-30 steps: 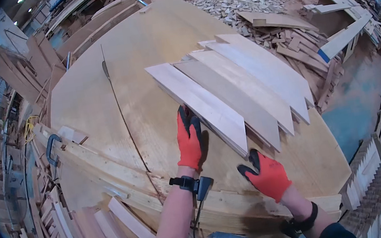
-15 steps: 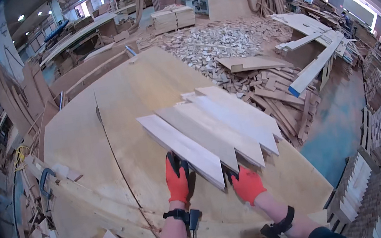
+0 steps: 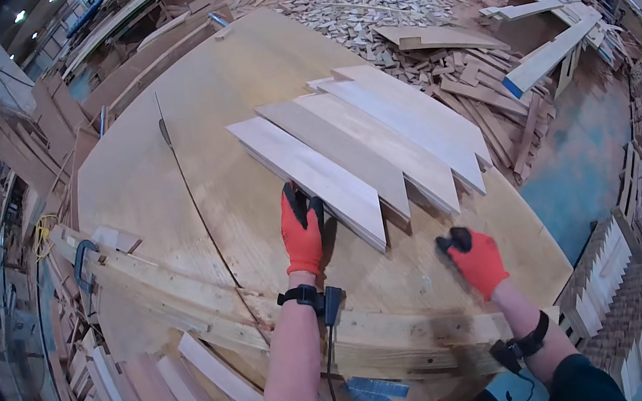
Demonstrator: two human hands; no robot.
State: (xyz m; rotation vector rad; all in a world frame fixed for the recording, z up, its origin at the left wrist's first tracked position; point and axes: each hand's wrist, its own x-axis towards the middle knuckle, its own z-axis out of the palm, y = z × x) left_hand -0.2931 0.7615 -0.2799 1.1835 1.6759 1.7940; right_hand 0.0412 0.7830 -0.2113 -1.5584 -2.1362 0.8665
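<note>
Several pale wooden boards (image 3: 360, 153) with slanted ends lie side by side on a plywood saw table (image 3: 129, 196), their ends staggered. The nearest board (image 3: 314, 181) looks doubled, with another piece under it. My left hand (image 3: 300, 228), in an orange glove with black fingertips, rests against this board's near long edge, thumb and fingers apart. To the right, my right hand (image 3: 477, 258), gloved alike, is off the boards, just short of their near right ends. Its fingers are curled, and nothing shows in them.
A long slit with a thin dark blade (image 3: 165, 132) runs through the table left of the boards. A clamp (image 3: 84, 265) grips the wooden rail (image 3: 185, 291). Offcuts (image 3: 391, 3) heap beyond the table; stacked pieces (image 3: 610, 273) stand at right. Blue strips (image 3: 377, 395) lie below the near edge.
My right hand has let go of the boards' near ends and drawn away to the right. My left hand stays at the near board's edge. The view has tilted downward.
</note>
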